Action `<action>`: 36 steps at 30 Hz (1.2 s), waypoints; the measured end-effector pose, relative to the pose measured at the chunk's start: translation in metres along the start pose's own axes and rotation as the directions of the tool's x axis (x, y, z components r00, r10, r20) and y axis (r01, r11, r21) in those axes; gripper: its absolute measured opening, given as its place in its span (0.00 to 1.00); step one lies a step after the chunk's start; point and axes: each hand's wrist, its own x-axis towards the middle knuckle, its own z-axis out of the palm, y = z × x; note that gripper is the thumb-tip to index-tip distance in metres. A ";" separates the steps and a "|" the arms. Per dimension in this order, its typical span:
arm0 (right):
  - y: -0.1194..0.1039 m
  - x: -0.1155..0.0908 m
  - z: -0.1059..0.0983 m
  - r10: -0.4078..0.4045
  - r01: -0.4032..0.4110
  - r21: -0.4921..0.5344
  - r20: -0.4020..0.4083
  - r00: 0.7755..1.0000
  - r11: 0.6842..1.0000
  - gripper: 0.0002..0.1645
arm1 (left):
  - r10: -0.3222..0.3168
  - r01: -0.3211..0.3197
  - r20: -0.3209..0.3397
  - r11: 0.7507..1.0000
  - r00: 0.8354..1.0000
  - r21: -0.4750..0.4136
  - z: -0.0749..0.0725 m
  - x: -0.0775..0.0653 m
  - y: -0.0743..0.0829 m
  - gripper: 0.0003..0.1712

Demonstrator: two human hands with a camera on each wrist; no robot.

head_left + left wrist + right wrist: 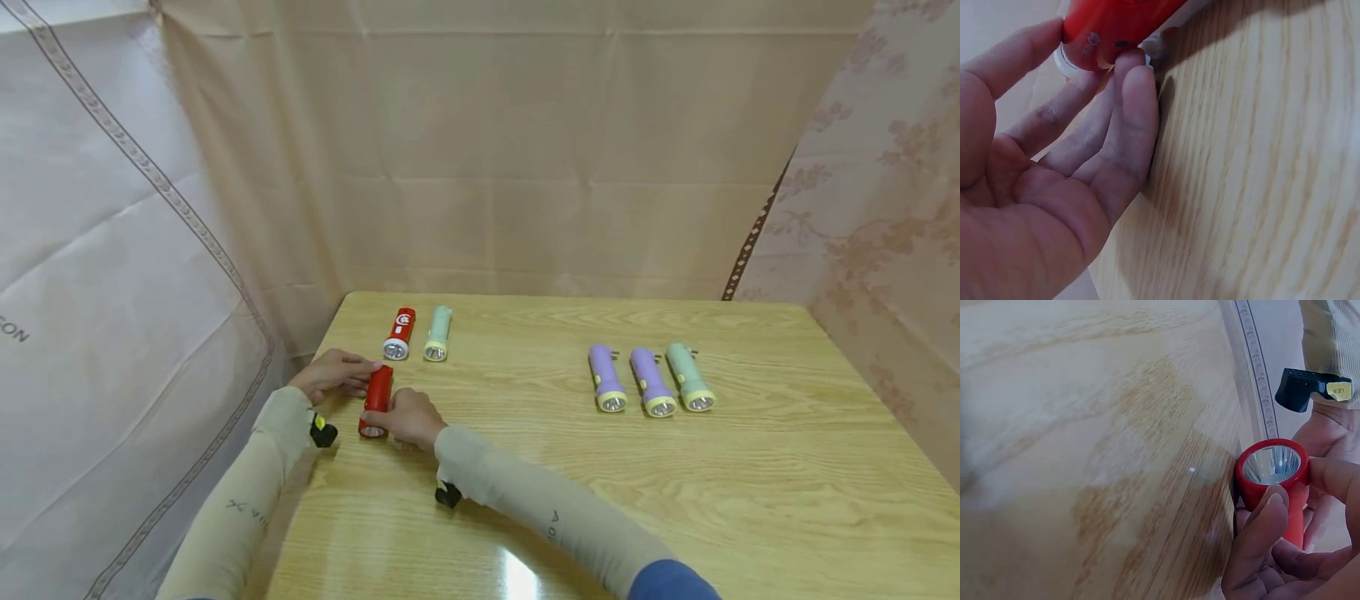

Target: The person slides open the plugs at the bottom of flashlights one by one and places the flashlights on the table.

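Both hands are on a plain red flashlight (379, 390) at the table's left side, its lens end toward the near edge. My left hand (337, 375) holds the far end, thumb and fingertips against the red body (1125, 28) in the left wrist view. With thumb and fingers, my right hand (412, 417) pinches the lens end; the right wrist view shows the silver reflector (1271, 465) inside its red rim. Just beyond the hands lie a red flashlight with a white head (400, 333) and a mint green flashlight (438, 333), side by side.
Toward the right of the wooden table (510, 467) lie two purple flashlights, one (606, 377) left of the other (651, 380), and a mint green flashlight (688, 375). A beige curtain (487, 150) hangs behind, with pale cloths at both sides.
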 end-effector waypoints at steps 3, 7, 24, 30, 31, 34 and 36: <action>0.001 -0.001 0.001 -0.002 0.002 0.004 0.009 1.000 1.000 0.22 | -0.010 0.010 -0.001 1.000 1.000 0.002 0.000 -0.001 -0.001 0.33; 0.001 -0.001 0.000 -0.013 0.013 -0.003 0.012 1.000 1.000 0.22 | -0.034 0.034 -0.020 0.999 0.999 -0.010 0.001 -0.002 -0.002 0.33; 0.007 -0.007 -0.005 -0.021 0.021 0.071 -0.006 1.000 0.997 0.17 | -0.046 0.034 -0.058 0.981 0.997 -0.190 0.009 -0.005 -0.002 0.33; 0.011 -0.009 -0.011 -0.020 0.022 0.076 -0.035 0.999 0.997 0.17 | -0.014 0.002 -0.058 0.978 0.998 -0.208 0.016 -0.005 0.003 0.33; 0.012 -0.010 -0.012 -0.025 0.028 0.073 -0.038 0.999 0.997 0.17 | -0.014 0.000 -0.065 0.977 0.998 -0.212 0.017 -0.005 0.003 0.32; 0.015 -0.013 -0.016 -0.033 0.036 0.068 -0.038 0.999 0.997 0.17 | -0.002 -0.011 -0.070 0.981 0.998 -0.192 0.022 -0.004 0.004 0.33; 0.017 -0.016 -0.019 -0.035 0.038 0.071 -0.037 0.999 0.997 0.17 | 0.002 -0.016 -0.072 0.983 0.997 -0.182 0.025 -0.003 0.004 0.34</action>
